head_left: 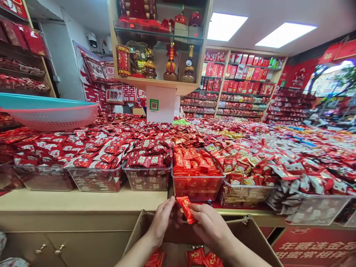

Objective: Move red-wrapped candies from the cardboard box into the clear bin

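Above an open cardboard box (244, 237), my right hand (210, 224) pinches a red wrapped candy (187, 209) with gold lettering, tilted upright. My left hand (161, 220) is just left of that candy, with its inner fingers blurred and partly hidden, so its grip is unclear. Inside the box lie several loose red packets (196, 256), some of them covered by my forearms. Directly beyond my hands stands a clear plastic bin (198, 185) filled with similar red candies (194, 162), arranged in fairly neat rows near the front.
More clear bins line the counter (83, 202), including one of dark red packets (151, 152) and one of red-and-gold packets (247, 168). Colanders (52, 115) rest on the candy at left. A display cabinet (158, 85) overhangs the middle. Cupboard doors (55, 248) are below.
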